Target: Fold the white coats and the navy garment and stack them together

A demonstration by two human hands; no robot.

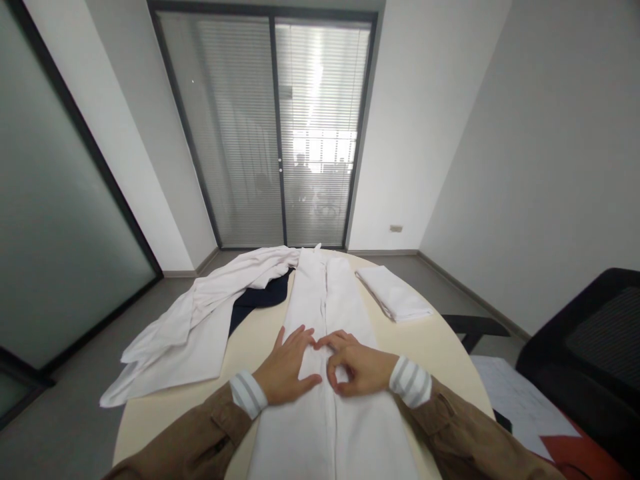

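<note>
- The left hand [286, 371] lay flat on the white shirt [330, 293], palm down; its grip was open, the fingers [299, 337] spread and pointing away from the person.
- The right hand [359, 368] rested on the same shirt, just beside the left one, and their fingertips were almost touching.
- The grip of the right hand was half closed, with the thumb and first finger curled toward the middle strip of the shirt. I cannot tell if some cloth was pinched between them.
- The shirt was spread long on the round desk [250, 347]. It passed under both hands and reached far beyond them, to the far edge of the desk.
- Beyond the left hand and to its left lay a crumpled white cloth [195, 327], with a dark blue cloth [260, 298] partly under it, next to the shirt.
- Beyond the right hand and to its right lay a folded white cloth [395, 301], apart from the shirt.
- Far to the right of the right hand, off the desk, stood a black chair [590, 347], with some paper sheets [520, 400] beside it.
- Both wrists showed striped cuffs under brown sleeves [190, 440].
</note>
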